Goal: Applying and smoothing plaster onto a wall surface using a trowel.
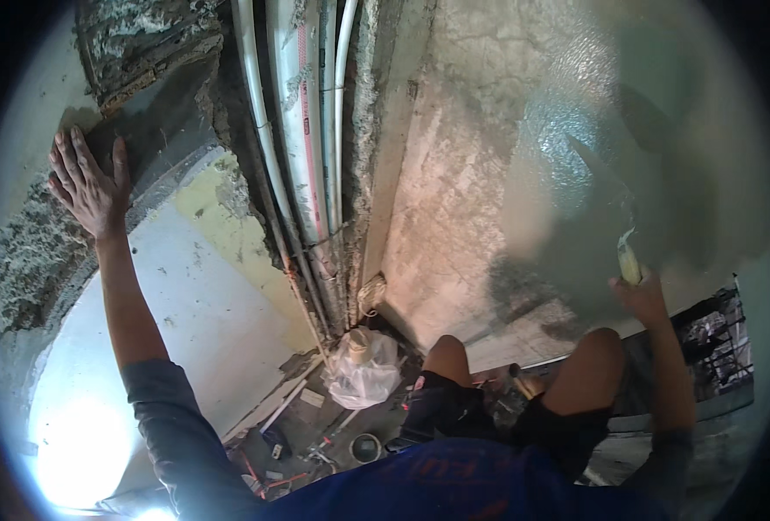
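My left hand (89, 182) is raised at the left, fingers stretched out and palm against the grey ledge (163, 126) beside rough broken masonry. It holds nothing. At the right, my right hand (644, 297) is closed around the pale yellow handle of a trowel (629, 262). The trowel's blade points up and away along the wall and is hard to tell from the wet grey surface behind it. Around it, a smooth wet coat (567, 226) covers part of the wall, shining at the top. Left of the coat, the bare wall (446, 191) is blotchy and brownish.
White and grey pipes (302, 130) run up a recess between the two walls. A white plastic bag (363, 382) stands at their foot. A small round container (366, 448), sticks and debris lie on the floor. A bright lamp (85, 443) glares at lower left. My bent knees face the wall.
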### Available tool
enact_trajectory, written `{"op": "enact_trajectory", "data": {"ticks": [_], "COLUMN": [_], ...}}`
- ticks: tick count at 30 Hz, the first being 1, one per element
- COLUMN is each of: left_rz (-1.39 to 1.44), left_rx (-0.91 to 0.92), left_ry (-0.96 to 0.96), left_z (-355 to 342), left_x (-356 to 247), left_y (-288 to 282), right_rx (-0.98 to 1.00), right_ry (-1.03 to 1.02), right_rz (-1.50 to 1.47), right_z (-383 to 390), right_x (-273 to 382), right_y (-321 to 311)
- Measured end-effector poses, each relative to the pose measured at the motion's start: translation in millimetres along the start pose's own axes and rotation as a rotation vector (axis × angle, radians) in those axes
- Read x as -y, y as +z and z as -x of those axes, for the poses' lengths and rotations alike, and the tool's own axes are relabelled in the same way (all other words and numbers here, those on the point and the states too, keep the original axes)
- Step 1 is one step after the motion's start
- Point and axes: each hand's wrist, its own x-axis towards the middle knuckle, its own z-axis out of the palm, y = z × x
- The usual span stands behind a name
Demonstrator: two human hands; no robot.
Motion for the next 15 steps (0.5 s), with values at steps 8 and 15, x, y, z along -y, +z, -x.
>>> {"op": "enact_trajectory", "data": {"ticks": [8, 15], "left_rz": [-0.123, -0.16], "left_rx": [0.221, 0.231], "left_ry": [-0.026, -0.061], "left_z": [2.4, 1.3], "left_x": [13.1, 16.7], "left_y": [-12.1, -19.3], "right_rx": [-0.03, 0.021], "right_ry": [0.043, 0.083], "right_rz": [-0.257, -0.522], "right_z": [60.4, 67.4], "right_x": [-6.9, -46.8], "right_y": [28.9, 58.2]}}
